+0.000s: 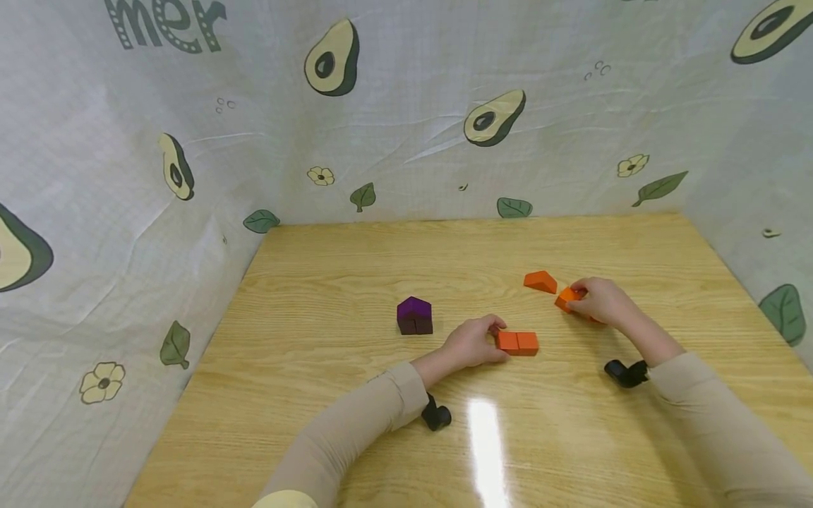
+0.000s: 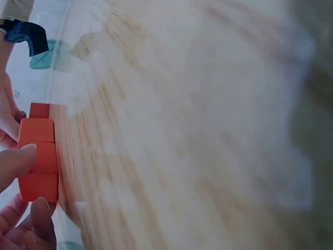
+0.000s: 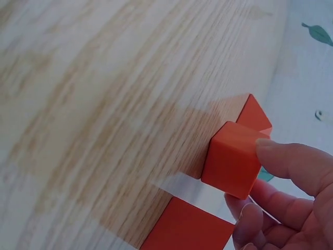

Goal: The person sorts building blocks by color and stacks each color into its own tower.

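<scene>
Two orange cubes (image 1: 527, 343) sit side by side on the table, and my left hand (image 1: 471, 343) holds their left end with thumb and fingers. In the left wrist view, its thumb (image 2: 20, 162) lies across the orange row. Farther right, my right hand (image 1: 605, 300) pinches another orange cube (image 3: 231, 161) between thumb and fingers. Just behind that cube lies an orange wedge-shaped block (image 1: 540, 281). One more orange block (image 1: 595, 320) is mostly hidden under the right hand. To the left of my left hand stands a dark purple block stack (image 1: 414, 316) with a peaked top.
The wooden table (image 1: 330, 282) carries a bright glare strip near the front. Cloth with avocado prints (image 1: 406, 127) hangs along the back and sides. A black wrist camera (image 1: 437, 415) sticks out below the left sleeve, another camera (image 1: 625, 374) beside the right one.
</scene>
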The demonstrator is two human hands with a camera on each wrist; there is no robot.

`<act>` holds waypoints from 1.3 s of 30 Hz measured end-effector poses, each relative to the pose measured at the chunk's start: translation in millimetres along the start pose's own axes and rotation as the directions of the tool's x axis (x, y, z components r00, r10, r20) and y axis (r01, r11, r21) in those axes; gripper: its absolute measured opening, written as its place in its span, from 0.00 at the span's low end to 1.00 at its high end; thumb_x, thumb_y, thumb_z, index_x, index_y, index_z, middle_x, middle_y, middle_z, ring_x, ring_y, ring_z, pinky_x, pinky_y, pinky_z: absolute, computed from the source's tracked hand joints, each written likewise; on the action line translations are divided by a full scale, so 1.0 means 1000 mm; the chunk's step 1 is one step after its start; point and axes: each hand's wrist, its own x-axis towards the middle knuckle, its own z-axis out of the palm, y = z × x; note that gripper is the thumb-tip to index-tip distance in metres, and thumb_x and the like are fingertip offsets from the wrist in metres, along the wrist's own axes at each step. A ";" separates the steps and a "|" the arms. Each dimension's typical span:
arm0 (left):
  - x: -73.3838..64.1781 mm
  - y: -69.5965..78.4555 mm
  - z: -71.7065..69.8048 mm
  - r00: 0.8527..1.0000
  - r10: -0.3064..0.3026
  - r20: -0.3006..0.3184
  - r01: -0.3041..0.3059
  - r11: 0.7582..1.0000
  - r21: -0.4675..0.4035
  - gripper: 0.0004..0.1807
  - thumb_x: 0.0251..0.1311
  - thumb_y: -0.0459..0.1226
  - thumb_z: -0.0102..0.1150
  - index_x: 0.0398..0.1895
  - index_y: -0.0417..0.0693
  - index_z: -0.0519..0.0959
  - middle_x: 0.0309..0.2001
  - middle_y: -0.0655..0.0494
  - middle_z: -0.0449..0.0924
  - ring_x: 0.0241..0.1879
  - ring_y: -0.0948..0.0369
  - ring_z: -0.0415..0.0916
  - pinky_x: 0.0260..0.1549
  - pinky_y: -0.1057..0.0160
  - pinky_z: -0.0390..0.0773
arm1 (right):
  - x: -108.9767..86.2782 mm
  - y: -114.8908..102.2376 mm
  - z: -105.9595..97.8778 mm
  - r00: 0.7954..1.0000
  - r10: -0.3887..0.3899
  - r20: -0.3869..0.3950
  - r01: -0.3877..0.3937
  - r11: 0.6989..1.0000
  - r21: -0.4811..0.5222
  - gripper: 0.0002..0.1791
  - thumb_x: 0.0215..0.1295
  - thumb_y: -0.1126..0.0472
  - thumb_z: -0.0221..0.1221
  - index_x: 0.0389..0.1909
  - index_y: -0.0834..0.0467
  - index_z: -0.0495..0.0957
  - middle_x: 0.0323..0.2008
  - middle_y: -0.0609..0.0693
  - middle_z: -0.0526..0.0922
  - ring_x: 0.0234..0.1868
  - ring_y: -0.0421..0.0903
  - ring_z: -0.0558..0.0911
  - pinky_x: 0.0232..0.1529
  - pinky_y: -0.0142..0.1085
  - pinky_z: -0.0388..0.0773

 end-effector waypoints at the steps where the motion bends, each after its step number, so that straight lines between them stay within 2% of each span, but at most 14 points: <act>1: 0.000 0.000 0.000 1.000 0.002 -0.004 -0.002 1.000 0.003 0.28 0.45 0.48 0.69 0.51 0.56 0.73 0.45 0.62 0.78 0.45 0.66 0.74 0.43 0.70 0.70 | 0.000 0.000 0.000 1.000 -0.004 0.000 0.004 1.000 0.000 0.26 0.58 0.60 0.59 0.50 0.77 0.69 0.44 0.73 0.74 0.37 0.58 0.75 0.38 0.49 0.72; 9: -0.001 -0.002 0.000 1.000 0.004 -0.015 -0.004 1.000 0.003 0.26 0.47 0.47 0.68 0.51 0.53 0.74 0.47 0.61 0.78 0.48 0.65 0.74 0.46 0.70 0.70 | 0.000 0.001 -0.002 0.999 -0.038 0.011 0.038 0.999 -0.014 0.25 0.57 0.62 0.58 0.50 0.77 0.70 0.43 0.72 0.75 0.38 0.60 0.76 0.38 0.50 0.72; 17: 0.000 -0.002 0.001 1.000 0.003 -0.021 -0.003 1.000 0.006 0.22 0.46 0.46 0.69 0.45 0.54 0.76 0.42 0.64 0.79 0.42 0.67 0.74 0.41 0.72 0.70 | 0.001 0.001 -0.001 0.999 -0.051 0.002 0.051 0.998 -0.023 0.25 0.56 0.63 0.59 0.49 0.76 0.70 0.42 0.72 0.76 0.37 0.59 0.76 0.37 0.48 0.72; 26: 0.000 -0.002 0.000 1.000 0.007 -0.022 -0.006 1.000 0.009 0.21 0.47 0.47 0.68 0.45 0.54 0.76 0.41 0.64 0.79 0.41 0.68 0.74 0.40 0.72 0.70 | 0.001 -0.001 0.001 0.998 -0.063 0.001 0.063 0.998 -0.004 0.24 0.56 0.64 0.58 0.49 0.78 0.70 0.42 0.71 0.76 0.38 0.59 0.75 0.40 0.50 0.72; 33: -0.001 0.000 -0.001 1.000 -0.003 -0.020 0.004 1.000 0.019 0.21 0.47 0.46 0.68 0.45 0.54 0.76 0.41 0.64 0.79 0.40 0.68 0.74 0.38 0.72 0.70 | -0.004 -0.010 -0.003 0.997 -0.070 0.017 0.070 0.997 -0.010 0.24 0.56 0.62 0.59 0.48 0.77 0.71 0.44 0.72 0.75 0.42 0.62 0.75 0.41 0.52 0.71; 39: -0.001 -0.001 -0.001 1.000 -0.005 -0.020 0.006 1.000 0.019 0.21 0.47 0.46 0.68 0.45 0.54 0.76 0.41 0.64 0.79 0.41 0.67 0.74 0.40 0.72 0.70 | -0.013 -0.022 -0.006 0.991 -0.131 -0.005 0.130 0.991 -0.038 0.22 0.55 0.64 0.61 0.47 0.76 0.72 0.42 0.69 0.76 0.42 0.62 0.75 0.41 0.52 0.71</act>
